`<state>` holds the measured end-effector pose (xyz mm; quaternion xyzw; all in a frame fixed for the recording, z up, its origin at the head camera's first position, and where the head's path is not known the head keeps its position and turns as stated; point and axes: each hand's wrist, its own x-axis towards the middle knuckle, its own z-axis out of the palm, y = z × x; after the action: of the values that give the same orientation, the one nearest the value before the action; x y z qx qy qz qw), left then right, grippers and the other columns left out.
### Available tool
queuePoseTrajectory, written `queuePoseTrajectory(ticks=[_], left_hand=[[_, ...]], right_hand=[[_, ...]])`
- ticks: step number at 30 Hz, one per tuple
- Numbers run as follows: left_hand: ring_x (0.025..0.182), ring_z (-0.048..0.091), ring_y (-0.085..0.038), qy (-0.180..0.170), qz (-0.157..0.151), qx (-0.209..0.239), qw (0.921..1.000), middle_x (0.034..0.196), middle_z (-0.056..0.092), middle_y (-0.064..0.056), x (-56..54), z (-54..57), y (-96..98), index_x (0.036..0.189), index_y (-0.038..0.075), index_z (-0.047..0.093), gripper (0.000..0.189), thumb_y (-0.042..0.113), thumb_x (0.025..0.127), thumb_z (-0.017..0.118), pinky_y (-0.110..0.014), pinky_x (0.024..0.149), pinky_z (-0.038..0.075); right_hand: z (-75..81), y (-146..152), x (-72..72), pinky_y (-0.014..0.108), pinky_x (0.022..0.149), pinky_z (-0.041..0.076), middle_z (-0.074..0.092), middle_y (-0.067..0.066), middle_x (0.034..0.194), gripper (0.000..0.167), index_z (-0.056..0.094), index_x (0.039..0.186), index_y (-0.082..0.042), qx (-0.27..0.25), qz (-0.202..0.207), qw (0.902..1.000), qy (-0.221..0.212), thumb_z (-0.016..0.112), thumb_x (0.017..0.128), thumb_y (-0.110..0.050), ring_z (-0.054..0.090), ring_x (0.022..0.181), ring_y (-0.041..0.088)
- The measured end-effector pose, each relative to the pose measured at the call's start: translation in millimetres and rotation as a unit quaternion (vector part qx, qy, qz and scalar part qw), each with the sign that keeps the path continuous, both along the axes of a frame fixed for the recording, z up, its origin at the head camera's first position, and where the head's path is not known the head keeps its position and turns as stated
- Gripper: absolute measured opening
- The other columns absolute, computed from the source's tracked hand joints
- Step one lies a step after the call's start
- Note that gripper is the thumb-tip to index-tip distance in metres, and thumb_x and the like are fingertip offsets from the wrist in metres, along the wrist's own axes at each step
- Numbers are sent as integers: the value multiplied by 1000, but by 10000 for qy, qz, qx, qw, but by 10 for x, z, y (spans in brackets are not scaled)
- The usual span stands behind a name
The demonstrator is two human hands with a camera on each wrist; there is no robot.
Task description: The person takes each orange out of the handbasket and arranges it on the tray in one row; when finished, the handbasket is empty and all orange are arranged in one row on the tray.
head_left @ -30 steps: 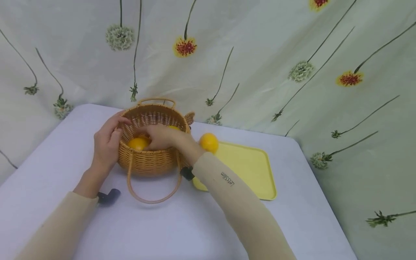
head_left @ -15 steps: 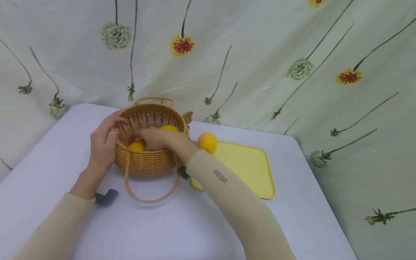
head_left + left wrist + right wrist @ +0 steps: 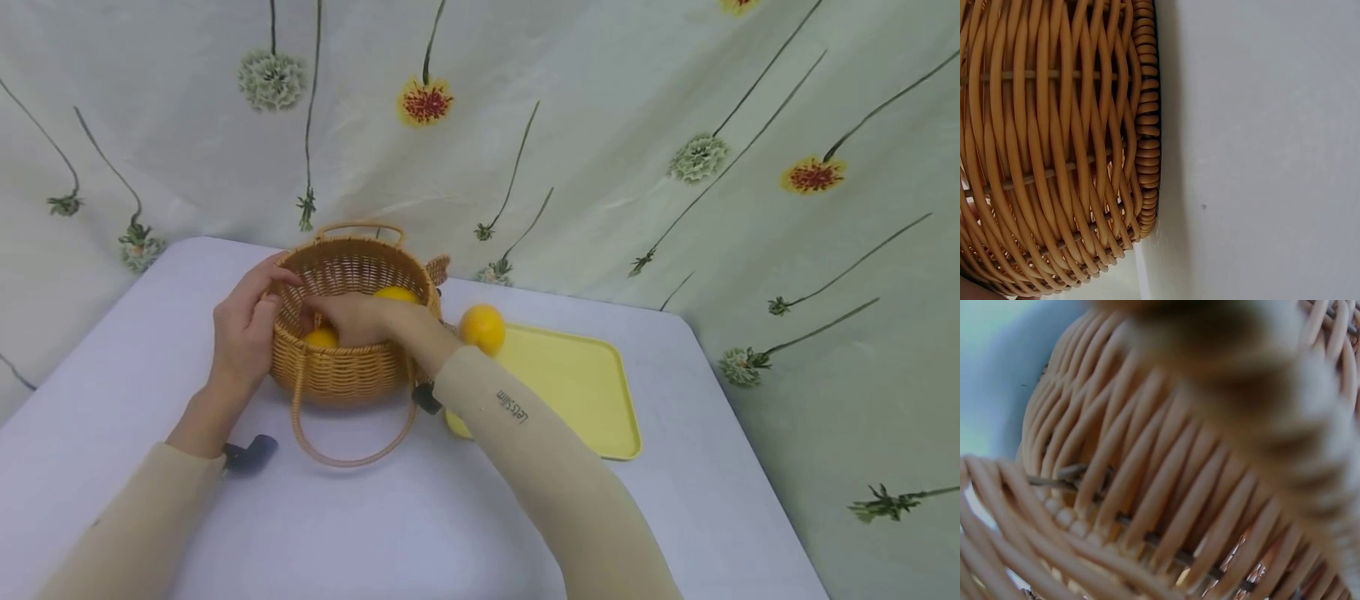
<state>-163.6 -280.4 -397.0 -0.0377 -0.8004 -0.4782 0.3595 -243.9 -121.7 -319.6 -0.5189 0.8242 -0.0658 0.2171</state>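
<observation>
On the table stands a brown wicker basket (image 3: 337,375) with two loop handles, one hanging down in front. My left hand (image 3: 243,325) grips its left rim, fingers over the edge and thumb outside. My right hand (image 3: 348,318) reaches down inside, its fingers curled around an orange (image 3: 322,337) near the front wall; the fingertips are hidden. Another orange (image 3: 397,294) lies behind the right wrist in the basket. In the left wrist view the woven side (image 3: 1054,137) fills the left half. The right wrist view shows blurred wicker (image 3: 1179,469) up close.
A yellow tray (image 3: 573,383) lies right of the basket, partly under the right forearm. A third orange (image 3: 482,328) sits at the tray's back left corner. Behind the white table (image 3: 360,533) hangs a flower-print cloth (image 3: 600,192).
My right hand has sunk lower into the basket together with the orange, which now shows less. The orange behind the wrist shows more. My left hand stays on the rim.
</observation>
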Motion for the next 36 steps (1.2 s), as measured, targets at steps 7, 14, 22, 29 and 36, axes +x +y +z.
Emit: queuePoseTrajectory(ticks=[7, 14, 22, 29, 36], left_hand=[[146, 51, -26, 40, 3, -2, 10000, 151, 62, -7, 5, 13, -4, 112, 2, 70, 36, 11, 100, 37, -10, 115, 33], [146, 52, -26, 28, -37, 38, 10000, 150, 62, -7, 3, 11, -1, 113, 2, 69, 36, 11, 100, 37, -12, 116, 34], [146, 52, -27, -38, -35, 30, 10000, 150, 62, -9, 6, 22, -1, 114, 2, 69, 38, 13, 101, 35, -11, 117, 32], [145, 53, -30, 7, -10, -21, 10000, 150, 62, -9, 19, 27, 0, 113, 2, 70, 38, 12, 101, 36, -10, 115, 32], [146, 52, -28, 6, -34, -19, 10000, 150, 62, -9, 10, 27, -2, 115, 3, 70, 39, 10, 101, 35, -11, 116, 31]], right_hand=[[11, -35, 6, 18, 111, 43, 63, 1, 144, 41, 55, 147, -13, 440, 73, 9985, 331, 55, 107, -19, 58, 134, 14], [21, -19, 5, 20, 107, 45, 65, 0, 138, 49, 56, 146, -11, 303, -111, 9986, 415, 61, 103, -34, 61, 127, 14], [105, 140, 21, 21, 85, 47, 64, -4, 119, 60, 54, 131, -17, -727, -908, 9925, 368, 81, 84, -42, 57, 103, 12], [237, 331, 88, 23, 84, 50, 66, -8, 122, 65, 58, 135, -24, -1527, -1499, 9768, 101, 87, 79, -38, 58, 103, 11], [316, 534, 108, 24, 84, 52, 67, -6, 128, 70, 57, 140, -23, -2118, -1545, 9648, 200, 87, 80, -43, 61, 101, 12]])
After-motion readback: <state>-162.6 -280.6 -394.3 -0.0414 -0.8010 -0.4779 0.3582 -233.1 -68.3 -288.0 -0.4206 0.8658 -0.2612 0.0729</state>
